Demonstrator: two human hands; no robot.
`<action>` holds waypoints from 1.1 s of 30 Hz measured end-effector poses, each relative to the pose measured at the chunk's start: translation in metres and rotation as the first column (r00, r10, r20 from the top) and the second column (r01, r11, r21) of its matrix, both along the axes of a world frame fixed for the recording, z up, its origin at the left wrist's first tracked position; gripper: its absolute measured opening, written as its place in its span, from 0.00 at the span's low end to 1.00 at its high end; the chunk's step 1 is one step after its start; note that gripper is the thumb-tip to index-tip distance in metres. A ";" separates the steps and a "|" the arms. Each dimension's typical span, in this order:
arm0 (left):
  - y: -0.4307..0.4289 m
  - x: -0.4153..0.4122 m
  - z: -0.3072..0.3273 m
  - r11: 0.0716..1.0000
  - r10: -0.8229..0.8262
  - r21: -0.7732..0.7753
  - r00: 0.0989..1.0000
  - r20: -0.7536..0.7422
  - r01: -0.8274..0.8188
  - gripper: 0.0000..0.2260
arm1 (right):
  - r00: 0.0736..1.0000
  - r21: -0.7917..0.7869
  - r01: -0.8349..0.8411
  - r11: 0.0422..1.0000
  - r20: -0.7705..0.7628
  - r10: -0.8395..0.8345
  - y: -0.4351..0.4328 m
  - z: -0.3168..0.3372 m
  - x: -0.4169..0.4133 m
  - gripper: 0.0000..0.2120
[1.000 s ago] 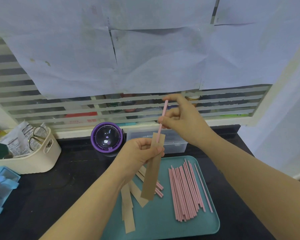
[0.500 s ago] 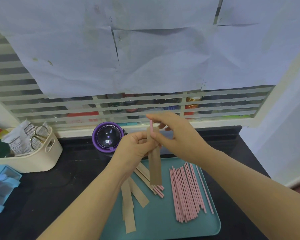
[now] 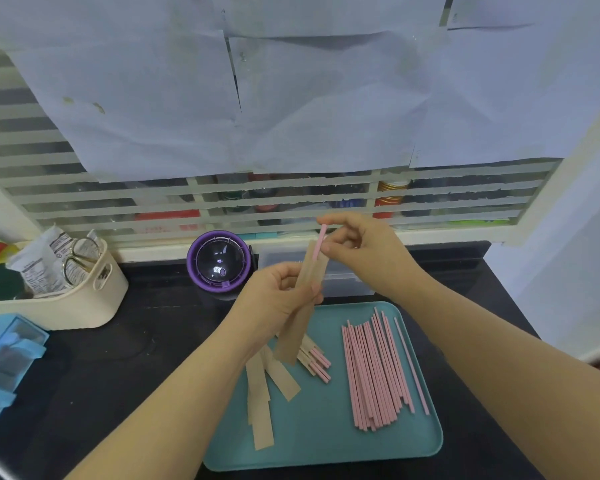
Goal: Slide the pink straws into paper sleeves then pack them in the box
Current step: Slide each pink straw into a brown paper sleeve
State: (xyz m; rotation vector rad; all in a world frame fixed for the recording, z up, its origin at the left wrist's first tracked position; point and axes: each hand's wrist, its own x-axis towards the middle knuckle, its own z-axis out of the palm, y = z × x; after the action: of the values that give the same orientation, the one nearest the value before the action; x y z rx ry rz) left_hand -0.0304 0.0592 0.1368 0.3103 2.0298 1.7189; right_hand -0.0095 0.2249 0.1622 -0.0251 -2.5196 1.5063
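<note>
Here, both hands are raised above the far end of the teal tray (image 3: 326,457). The left hand (image 3: 278,301) has its fingers curled round the upper part of 1 brown paper sleeve (image 3: 296,336), with the thumb lying across the paper. The sleeve hangs tilted, its top leaning to the right and its lower end free in the air over the tray. The right hand (image 3: 364,252) pinches 1 pink straw (image 3: 320,241) between forefinger and thumb right at the sleeve's mouth, while its other fingers are loosely curled and hold nothing. Only a short pink length shows above the paper; the rest sits inside the sleeve, and how deep it reaches cannot be told. On the tray's right half lies a bundle of loose straws (image 3: 371,372), roughly parallel, with 1 lying slightly apart at the right side. Near the tray's middle lie a few sleeved straws (image 3: 317,362) with pink tips poking out, partly under the hanging sleeve. Just left of them some empty sleeves (image 3: 260,410) lie overlapping. A clear plastic box (image 3: 347,284) sits on the black counter (image 3: 118,341) just beyond the tray, partly hidden by the hands. Left of the box is a purple domed gadget (image 3: 219,263), and farther left a cream basket (image 3: 94,299) holds scissors (image 3: 80,258).
</note>
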 end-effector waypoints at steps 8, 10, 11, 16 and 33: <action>-0.024 0.005 -0.042 0.983 0.089 -0.164 0.995 0.046 -0.081 0.08 | 0.820 0.288 -0.130 0.949 0.569 -0.060 0.031 -0.110 0.018 0.13; -0.029 0.006 -0.047 0.981 0.094 -0.175 0.995 0.043 -0.085 0.07 | 0.756 0.386 -0.202 0.900 0.645 -0.107 0.032 -0.138 0.027 0.11; -0.032 0.007 -0.050 0.981 0.099 -0.172 0.994 0.047 -0.089 0.07 | 0.742 0.412 -0.204 0.888 0.656 -0.134 0.030 -0.149 0.030 0.10; -0.037 0.005 -0.060 0.979 0.153 -0.150 0.985 0.084 -0.139 0.07 | 0.728 0.507 -0.162 0.846 0.641 -0.244 0.020 -0.178 0.036 0.06; -0.036 0.001 -0.055 0.979 0.129 -0.167 0.990 0.056 -0.118 0.07 | 0.786 0.279 0.079 0.957 0.574 -0.232 0.019 -0.169 0.030 0.06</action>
State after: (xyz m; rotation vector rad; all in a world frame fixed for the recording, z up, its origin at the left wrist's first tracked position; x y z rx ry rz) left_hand -0.0299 0.0227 0.0819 0.0729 2.1638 1.5979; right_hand 0.0206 0.2435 -0.0063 -0.7831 -3.0681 1.2486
